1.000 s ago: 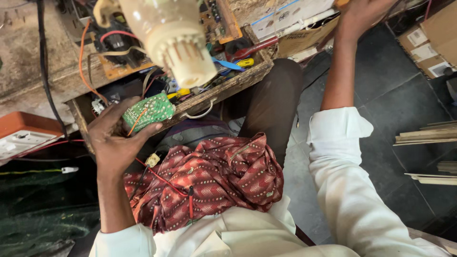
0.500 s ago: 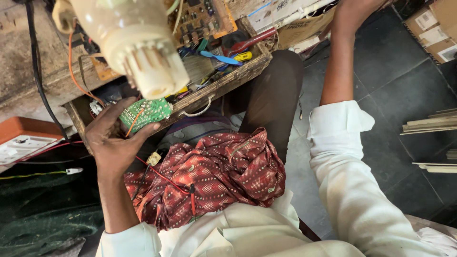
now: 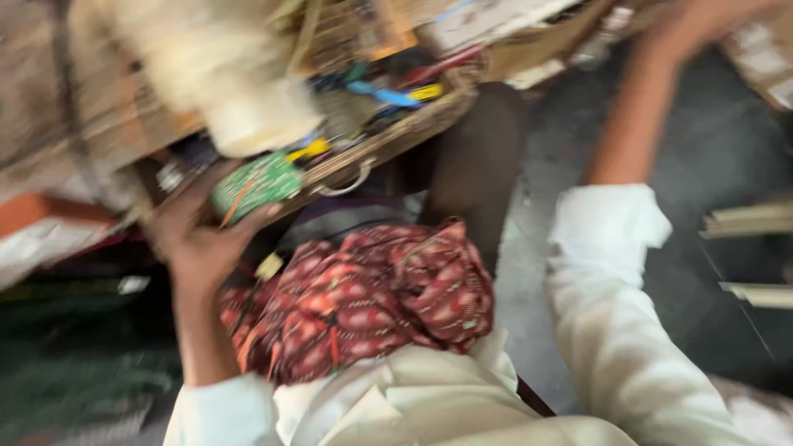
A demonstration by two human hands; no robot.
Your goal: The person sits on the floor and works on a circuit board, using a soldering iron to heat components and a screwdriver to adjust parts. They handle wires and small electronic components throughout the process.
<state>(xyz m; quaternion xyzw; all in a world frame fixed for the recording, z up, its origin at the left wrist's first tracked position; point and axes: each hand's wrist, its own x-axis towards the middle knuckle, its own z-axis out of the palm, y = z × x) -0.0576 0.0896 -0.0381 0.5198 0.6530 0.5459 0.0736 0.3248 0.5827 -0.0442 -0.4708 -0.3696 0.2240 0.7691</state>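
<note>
Holding a small green board [image 3: 256, 183] in my left hand [image 3: 202, 244], I have my fingers curled up around it from below. The board has thin wires on it, orange and maybe more, but the picture is too blurry to count them.

I use the wooden tray [image 3: 388, 136] as my landmark. The green board sits just in front of the tray's near edge, touching it or almost touching; I cannot tell which. Above the board, over the left part of the tray, hangs a big cream plastic part [image 3: 239, 91]. Inside the tray lie many little bits, some blue, some yellow, some red. A metal ring [image 3: 347, 177] hangs on the tray's front edge, just right of the board.

My right hand [image 3: 702, 33] is far to the right of the tray, reaching up and away. It is a blur at the top edge, so I cannot tell if it is open or holding something.

Below the tray, a red patterned cloth [image 3: 363, 297] lies on my lap.

As for how far along I am: the board is out and in my hand, so picking it up looks done. Nothing looks joined or fixed yet, so I think most of the work is left.
</note>
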